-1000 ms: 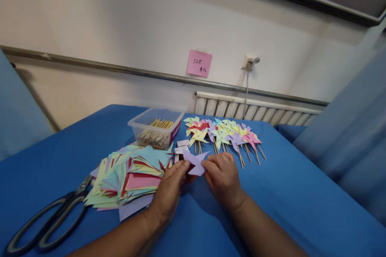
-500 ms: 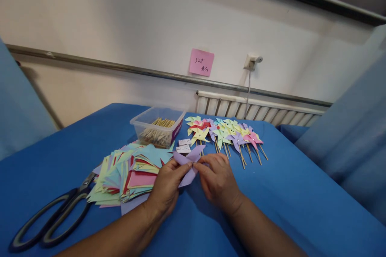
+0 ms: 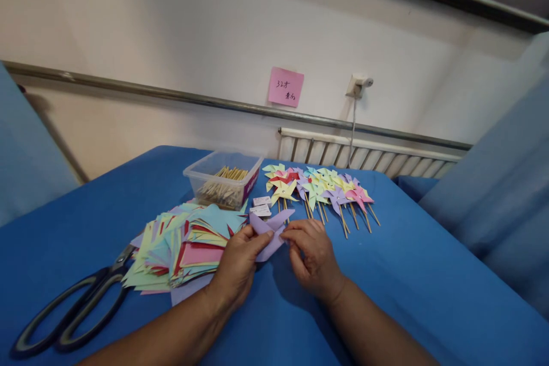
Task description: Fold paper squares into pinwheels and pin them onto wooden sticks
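A purple paper pinwheel (image 3: 269, 246), its blades folded in toward the centre, is held above the table in front of me. My left hand (image 3: 240, 260) grips it from the left, the thumb pressed near its middle. At its right edge, the curled fingertips of my right hand (image 3: 312, 254) pinch the paper; the exact contact is partly hidden. Beside my left hand lies a pile of coloured cut paper (image 3: 184, 246). Just behind the pinwheel are two small white boxes (image 3: 261, 210).
Large dark-handled scissors (image 3: 92, 297) lie at the left. Behind the pile stands a clear plastic box (image 3: 201, 174) of short wooden sticks (image 3: 225, 183). Finished pinwheels on sticks (image 3: 317, 191) are grouped at the back right of the blue-covered table (image 3: 412, 274).
My right fingers have shifted slightly right, from the pinwheel's centre toward its right edge. The pinwheel has tilted a little in my left hand, which keeps its grip.
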A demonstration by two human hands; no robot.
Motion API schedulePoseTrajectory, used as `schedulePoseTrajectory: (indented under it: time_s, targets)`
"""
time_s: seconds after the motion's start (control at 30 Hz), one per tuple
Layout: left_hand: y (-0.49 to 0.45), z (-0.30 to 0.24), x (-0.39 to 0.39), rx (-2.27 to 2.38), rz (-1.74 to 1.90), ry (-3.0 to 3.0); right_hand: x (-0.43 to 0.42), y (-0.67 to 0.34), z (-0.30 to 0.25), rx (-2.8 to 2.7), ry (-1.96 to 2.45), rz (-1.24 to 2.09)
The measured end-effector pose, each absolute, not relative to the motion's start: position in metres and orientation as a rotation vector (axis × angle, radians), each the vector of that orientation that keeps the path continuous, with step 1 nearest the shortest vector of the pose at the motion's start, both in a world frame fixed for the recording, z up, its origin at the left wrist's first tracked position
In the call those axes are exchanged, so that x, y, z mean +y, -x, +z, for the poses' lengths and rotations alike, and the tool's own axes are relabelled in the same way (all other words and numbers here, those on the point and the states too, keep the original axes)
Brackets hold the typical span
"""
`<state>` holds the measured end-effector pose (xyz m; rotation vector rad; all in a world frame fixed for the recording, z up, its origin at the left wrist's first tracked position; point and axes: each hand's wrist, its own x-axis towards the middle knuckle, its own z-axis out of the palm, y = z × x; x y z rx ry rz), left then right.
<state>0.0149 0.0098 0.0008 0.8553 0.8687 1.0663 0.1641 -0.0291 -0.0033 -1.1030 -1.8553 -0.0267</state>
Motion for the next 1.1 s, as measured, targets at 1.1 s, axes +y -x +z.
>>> schedulePoseTrajectory:
  time_s: [1.1]
  targets:
    - [-0.026,-0.013,-0.013,0.838,0.618,-1.044,0.001,-0.185,-0.031,-0.761,1.144,0.897]
